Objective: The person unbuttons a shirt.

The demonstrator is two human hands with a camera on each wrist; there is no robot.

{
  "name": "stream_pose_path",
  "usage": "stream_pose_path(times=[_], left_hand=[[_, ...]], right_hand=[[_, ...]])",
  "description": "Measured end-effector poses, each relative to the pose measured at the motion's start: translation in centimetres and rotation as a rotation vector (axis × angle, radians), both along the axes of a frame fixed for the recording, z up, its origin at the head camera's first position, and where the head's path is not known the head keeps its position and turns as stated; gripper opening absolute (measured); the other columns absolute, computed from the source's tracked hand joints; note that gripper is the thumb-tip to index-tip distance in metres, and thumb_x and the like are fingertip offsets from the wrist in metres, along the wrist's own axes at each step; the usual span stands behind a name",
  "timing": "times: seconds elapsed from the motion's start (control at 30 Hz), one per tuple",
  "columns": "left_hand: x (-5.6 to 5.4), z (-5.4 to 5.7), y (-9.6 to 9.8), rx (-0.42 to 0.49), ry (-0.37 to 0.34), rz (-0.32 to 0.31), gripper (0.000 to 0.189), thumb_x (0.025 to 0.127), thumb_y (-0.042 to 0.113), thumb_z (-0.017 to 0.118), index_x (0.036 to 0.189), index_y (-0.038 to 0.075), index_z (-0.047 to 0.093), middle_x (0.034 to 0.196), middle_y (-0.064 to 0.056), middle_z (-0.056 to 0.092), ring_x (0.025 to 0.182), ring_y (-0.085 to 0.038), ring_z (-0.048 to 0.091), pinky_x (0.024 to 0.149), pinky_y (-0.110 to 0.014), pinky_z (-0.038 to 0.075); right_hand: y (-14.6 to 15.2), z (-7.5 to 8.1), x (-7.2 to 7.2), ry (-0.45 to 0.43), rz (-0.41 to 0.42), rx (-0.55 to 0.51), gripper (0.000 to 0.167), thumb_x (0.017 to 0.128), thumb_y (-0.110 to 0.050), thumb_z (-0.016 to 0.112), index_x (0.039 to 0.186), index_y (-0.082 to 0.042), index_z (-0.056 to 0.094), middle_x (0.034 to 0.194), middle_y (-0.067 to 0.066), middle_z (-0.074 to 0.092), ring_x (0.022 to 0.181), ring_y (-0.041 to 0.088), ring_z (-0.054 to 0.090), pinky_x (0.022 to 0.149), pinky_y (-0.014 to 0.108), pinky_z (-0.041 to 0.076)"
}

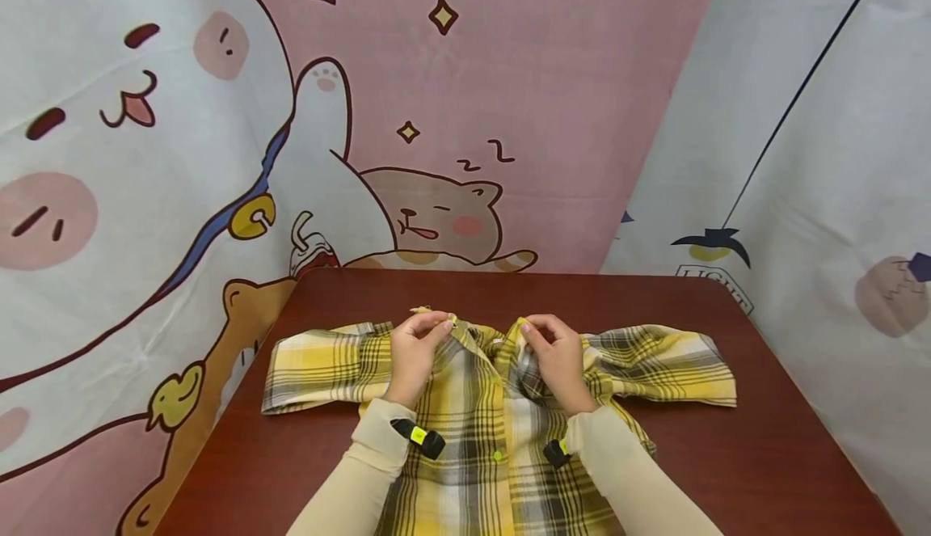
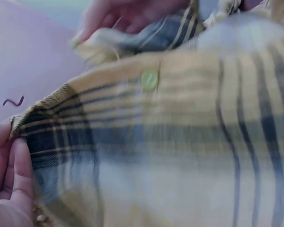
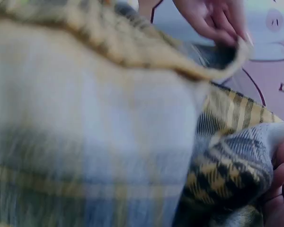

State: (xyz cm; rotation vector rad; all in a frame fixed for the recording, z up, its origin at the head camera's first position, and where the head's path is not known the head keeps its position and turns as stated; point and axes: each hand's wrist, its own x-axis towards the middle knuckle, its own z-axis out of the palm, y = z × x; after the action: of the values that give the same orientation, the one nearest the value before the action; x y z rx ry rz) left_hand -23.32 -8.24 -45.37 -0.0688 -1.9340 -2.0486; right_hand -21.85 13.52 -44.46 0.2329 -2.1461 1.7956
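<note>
A yellow, grey and white plaid shirt [image 1: 461, 431] lies front up, sleeves spread to both sides. My left hand [image 1: 414, 356] pinches one side of its collar between thumb and fingers. The other collar side is pinched by my right hand [image 1: 556, 358], a short way across the neck opening. Both collar edges are lifted a little. In the left wrist view, the left hand [image 2: 12, 175] grips the cloth edge near a green button [image 2: 150, 80]. The right wrist view shows the right hand [image 3: 279, 189] holding bunched cloth, blurred in part.
The shirt is on a dark red-brown table [image 1: 771, 455]. Behind the table hangs a pink and white cartoon curtain [image 1: 560, 116]. Black wrist cameras [image 1: 429, 441] with yellow-green marks are worn on both wrists. The shirt's lower end runs out of the head view.
</note>
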Motion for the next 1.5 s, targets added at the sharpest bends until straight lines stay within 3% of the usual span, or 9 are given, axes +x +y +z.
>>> stream_pose_path(times=[0.2, 0.43, 0.57, 0.7, 0.83, 1.03, 1.2, 1.3, 1.5], left_hand=[[-0.9, -2.3, -2.8, -0.151, -0.084, 0.092, 0.012, 0.086, 0.009, 0.076, 0.097, 0.005, 0.075, 0.096, -0.011, 0.070, 0.078, -0.020, 0.065, 0.070, -0.042, 0.054], [0.8, -4.6, -3.0, -0.648, -0.183, 0.086, 0.017, 0.089, 0.014, 0.073, 0.105, 0.012, 0.074, 0.068, 0.003, 0.061, 0.051, -0.013, 0.052, 0.045, -0.030, 0.041], [1.8, -4.3, -1.0, -0.857, -0.082, -0.041, 0.032, 0.093, 0.019, 0.067, 0.125, 0.015, 0.067, 0.048, 0.009, 0.047, 0.033, -0.008, 0.030, 0.033, -0.023, 0.023], [2.1, -4.0, 1.4, -0.978, -0.089, -0.320, 0.038, 0.095, 0.023, 0.065, 0.132, 0.015, 0.062, 0.062, 0.007, 0.063, 0.038, -0.006, 0.043, 0.036, -0.023, 0.032], [2.2, -4.7, 2.5, -0.979, -0.156, -0.429, 0.026, 0.095, 0.031, 0.064, 0.115, 0.015, 0.070, 0.088, 0.007, 0.069, 0.061, -0.006, 0.058, 0.053, -0.028, 0.047], [2.2, -4.8, 3.0, -0.794, -0.089, -0.312, 0.013, 0.093, 0.029, 0.069, 0.096, 0.018, 0.074, 0.076, 0.010, 0.063, 0.056, -0.007, 0.051, 0.052, -0.027, 0.044], [2.2, -4.1, 3.3, -0.765, -0.052, -0.231, 0.009, 0.090, 0.022, 0.073, 0.097, 0.017, 0.074, 0.071, 0.011, 0.060, 0.050, -0.006, 0.048, 0.048, -0.025, 0.042], [2.0, -3.5, 3.6, -0.797, -0.003, -0.199, 0.010, 0.088, 0.020, 0.075, 0.096, 0.015, 0.075, 0.071, 0.010, 0.062, 0.052, -0.003, 0.049, 0.048, -0.023, 0.042], [1.5, -2.6, 4.3, -0.819, 0.129, -0.132, 0.008, 0.088, 0.019, 0.075, 0.094, 0.015, 0.076, 0.073, 0.006, 0.066, 0.055, -0.002, 0.051, 0.050, -0.021, 0.042]], right_hand=[[2.7, -2.5, -1.4, -0.097, -0.089, 0.060, 0.014, 0.094, -0.013, 0.066, 0.097, 0.000, 0.069, 0.076, 0.015, 0.063, 0.061, 0.023, 0.060, 0.054, 0.028, 0.049], [5.2, -6.3, -0.7, -0.428, 0.010, 0.299, 0.010, 0.095, -0.013, 0.062, 0.090, -0.007, 0.068, 0.076, 0.008, 0.060, 0.060, 0.022, 0.055, 0.055, 0.034, 0.047], [5.2, -6.6, -0.4, -0.480, 0.067, 0.363, 0.010, 0.095, -0.010, 0.060, 0.089, -0.006, 0.067, 0.076, 0.007, 0.060, 0.058, 0.021, 0.055, 0.055, 0.035, 0.048], [5.0, -6.1, -0.4, -0.462, 0.064, 0.331, 0.010, 0.096, -0.013, 0.060, 0.092, -0.007, 0.067, 0.077, 0.007, 0.062, 0.059, 0.023, 0.057, 0.054, 0.035, 0.048], [5.4, -5.5, 0.1, -0.401, 0.043, 0.315, 0.011, 0.096, -0.015, 0.061, 0.092, -0.007, 0.068, 0.077, 0.007, 0.062, 0.060, 0.023, 0.056, 0.054, 0.035, 0.046], [6.3, -4.4, 1.5, -0.365, 0.057, 0.492, 0.012, 0.093, -0.012, 0.064, 0.101, -0.006, 0.070, 0.091, 0.008, 0.065, 0.050, 0.016, 0.047, 0.047, 0.031, 0.041], [4.0, -1.2, 2.2, -0.030, -0.031, 0.500, 0.036, 0.088, -0.006, 0.070, 0.124, -0.007, 0.065, 0.108, 0.008, 0.063, 0.049, 0.009, 0.042, 0.044, 0.028, 0.038], [1.5, 0.4, 2.4, 0.162, 0.015, 0.447, 0.038, 0.089, -0.003, 0.068, 0.126, -0.010, 0.065, 0.107, 0.004, 0.064, 0.050, 0.008, 0.043, 0.045, 0.027, 0.039], [-1.1, -0.2, 1.1, 0.043, 0.191, 0.535, 0.039, 0.093, 0.000, 0.059, 0.130, -0.010, 0.061, 0.096, 0.002, 0.066, 0.044, 0.005, 0.037, 0.043, 0.025, 0.037]])
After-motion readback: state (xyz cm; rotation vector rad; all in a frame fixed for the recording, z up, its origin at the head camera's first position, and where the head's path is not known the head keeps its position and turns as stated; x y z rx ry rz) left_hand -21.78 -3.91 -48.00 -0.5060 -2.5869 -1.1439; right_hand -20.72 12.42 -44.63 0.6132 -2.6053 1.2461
